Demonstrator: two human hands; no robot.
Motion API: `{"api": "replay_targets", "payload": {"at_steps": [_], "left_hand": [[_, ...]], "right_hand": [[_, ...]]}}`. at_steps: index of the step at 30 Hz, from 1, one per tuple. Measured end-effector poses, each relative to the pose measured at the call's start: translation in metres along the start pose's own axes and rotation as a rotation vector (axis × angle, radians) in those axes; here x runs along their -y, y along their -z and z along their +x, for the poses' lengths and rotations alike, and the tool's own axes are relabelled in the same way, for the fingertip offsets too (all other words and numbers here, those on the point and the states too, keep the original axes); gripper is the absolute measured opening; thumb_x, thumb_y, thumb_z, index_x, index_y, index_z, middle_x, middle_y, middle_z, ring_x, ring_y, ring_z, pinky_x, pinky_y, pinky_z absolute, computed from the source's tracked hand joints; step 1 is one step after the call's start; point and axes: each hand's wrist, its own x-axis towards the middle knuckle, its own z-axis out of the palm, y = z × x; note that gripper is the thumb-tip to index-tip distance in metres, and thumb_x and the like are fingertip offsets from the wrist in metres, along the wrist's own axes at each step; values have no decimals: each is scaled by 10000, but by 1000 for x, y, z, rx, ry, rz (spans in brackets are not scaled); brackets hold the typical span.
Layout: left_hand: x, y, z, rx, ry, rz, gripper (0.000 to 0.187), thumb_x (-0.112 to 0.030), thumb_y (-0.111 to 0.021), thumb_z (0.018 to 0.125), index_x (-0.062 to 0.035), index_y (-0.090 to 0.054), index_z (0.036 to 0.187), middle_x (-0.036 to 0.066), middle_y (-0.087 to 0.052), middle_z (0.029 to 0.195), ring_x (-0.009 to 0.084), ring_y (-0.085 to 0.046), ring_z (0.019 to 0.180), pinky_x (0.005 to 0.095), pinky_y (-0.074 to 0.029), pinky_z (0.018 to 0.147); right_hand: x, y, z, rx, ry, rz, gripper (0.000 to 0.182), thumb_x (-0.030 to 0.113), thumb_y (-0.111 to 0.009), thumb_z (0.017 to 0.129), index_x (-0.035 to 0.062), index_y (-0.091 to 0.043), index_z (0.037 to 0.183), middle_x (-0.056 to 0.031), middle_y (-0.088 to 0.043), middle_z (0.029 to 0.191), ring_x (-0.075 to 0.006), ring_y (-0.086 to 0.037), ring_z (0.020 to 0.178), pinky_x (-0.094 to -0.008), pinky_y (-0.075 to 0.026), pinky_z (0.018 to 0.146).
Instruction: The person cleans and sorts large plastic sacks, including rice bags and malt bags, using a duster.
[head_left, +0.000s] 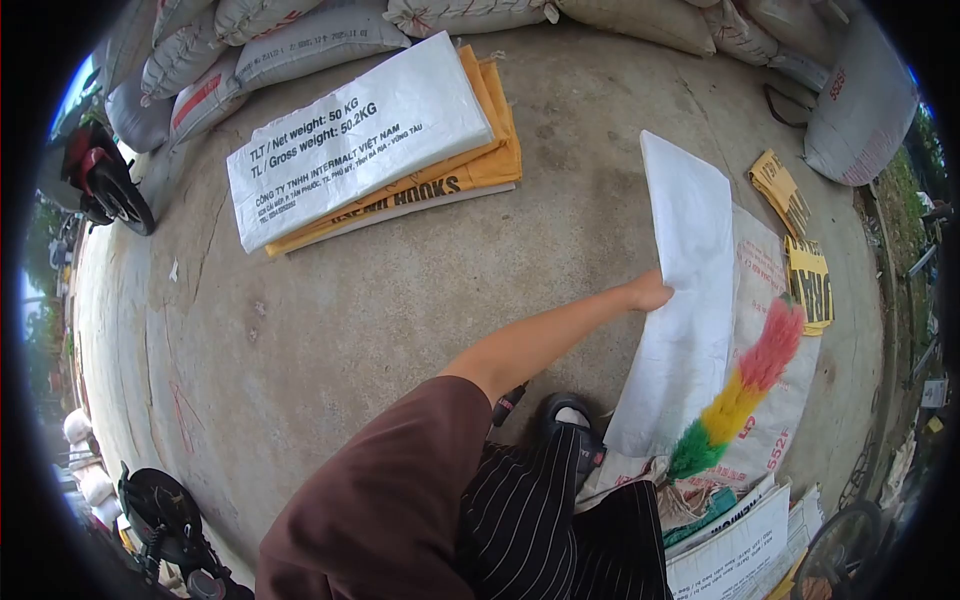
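Observation:
My left arm, in a brown sleeve, reaches out to the right. My left hand [650,291] is closed on the left edge of a folded white woven sack [690,240], which stands partly lifted off the ground. Beside it and partly beneath lies a whitish sack with red print [770,425]. Across these sacks rests a fluffy duster [735,400] in pink, yellow and green; its handle I cannot make out. My right hand does not show.
A stack of folded white and yellow sacks [370,145] lies on the concrete floor. Filled sacks [320,50] line the back. Yellow printed sacks [808,285] lie at right, more folded sacks [730,550] near my legs. Motorbikes [115,185] stand at left.

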Motion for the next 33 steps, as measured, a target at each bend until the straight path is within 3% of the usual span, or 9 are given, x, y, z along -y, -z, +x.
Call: {"api": "replay_targets", "payload": {"at_steps": [5,7,11,15,19,23,27,31,33], "left_hand": [[-120,46,-40,-159,-122,-130,353,-93,-371,867,-2,-435,1202,154,-556,1014,206,-580,748,326,-493,644],[-152,77,-65,-302,-243,-140,348,-204,-403,889,36,-452,1136,86,-540,853,140,-523,636,278,-464,552],[-201,141,-125,-733,-432,-159,305,-167,-387,902,67,-433,1093,123,-526,857,144,-537,638,253,-457,476],[-206,215,-189,-1106,-654,-195,191,-189,-436,899,0,-434,926,63,-468,751,112,-485,563,253,-414,412],[-166,296,-236,-1429,-676,-290,197,-198,-462,894,-32,-399,979,41,-454,732,99,-422,501,241,-382,410],[-79,362,-252,-1638,-653,-426,319,-198,-482,886,-22,-389,1136,133,-486,978,202,-530,733,303,-482,532],[46,396,-270,-1358,-190,-980,423,-217,-526,872,-2,-359,1196,163,-453,1151,310,-512,1017,405,-480,820],[80,400,-264,-1419,-121,-1115,437,-247,-548,862,-8,-370,1182,160,-473,1130,306,-541,975,362,-509,739],[82,405,-262,-1407,-26,-1005,544,-280,-564,850,52,-321,1207,219,-431,1161,343,-587,873,329,-510,586]], "right_hand": [[7,1,13,29,49,47,275,199,-430,872,-7,-523,715,-184,-513,588,-324,-528,569,-404,-385,534],[11,2,19,36,69,68,275,199,-431,871,-7,-523,715,-183,-512,587,-322,-528,568,-403,-385,534],[29,-1,30,58,118,122,275,198,-431,871,-7,-523,713,-181,-511,586,-316,-527,567,-401,-384,534],[55,-6,40,97,189,175,275,197,-431,870,-8,-523,712,-178,-509,584,-311,-526,566,-398,-383,534],[84,-14,42,141,246,228,275,197,-432,869,-8,-523,711,-176,-508,582,-305,-525,565,-396,-382,534],[107,-19,42,189,297,265,275,196,-432,869,-9,-523,710,-174,-506,580,-300,-524,563,-394,-381,535],[116,-18,44,224,327,275,275,195,-433,868,-9,-522,708,-171,-505,578,-294,-523,562,-391,-380,535],[117,-15,47,255,333,282,275,194,-433,868,-10,-522,707,-169,-503,577,-289,-523,561,-389,-378,535],[113,-9,49,266,331,281,275,194,-433,867,-10,-522,706,-168,-502,576,-286,-522,560,-388,-378,535]]}}
